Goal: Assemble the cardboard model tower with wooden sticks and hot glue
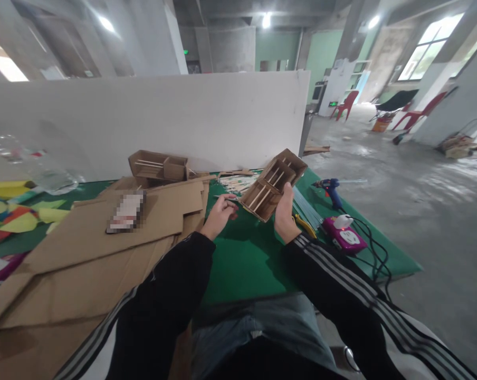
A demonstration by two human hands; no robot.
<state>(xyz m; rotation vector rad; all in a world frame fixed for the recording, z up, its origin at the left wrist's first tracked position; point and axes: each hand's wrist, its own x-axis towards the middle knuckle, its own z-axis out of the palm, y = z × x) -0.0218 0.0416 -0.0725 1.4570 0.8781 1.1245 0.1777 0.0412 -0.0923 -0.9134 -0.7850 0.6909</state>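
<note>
My right hand point(285, 214) grips a small brown cardboard box point(270, 186), tilted above the green tabletop. Thin wooden sticks run across its compartments. My left hand point(219, 215) is closed, with fingers curled around a slim, pointed, silvery tool point(231, 197) whose exact kind I cannot make out. The tool's tip points left, and its other end lies close to the box's lower left corner. Behind the hands is a pile of thin pale sticks point(238, 183). A similar cardboard box point(158, 165) stands farther back on the left.
Flat cardboard sheets point(143, 232) cover the left side, with a blurred phone-like object point(125, 212) on top. A blue glue gun point(331, 191), clear glue sticks point(306, 207), yellow-handled tool point(305, 225) and purple power strip point(345, 236) with cables lie right. A white board point(151, 119) stands behind.
</note>
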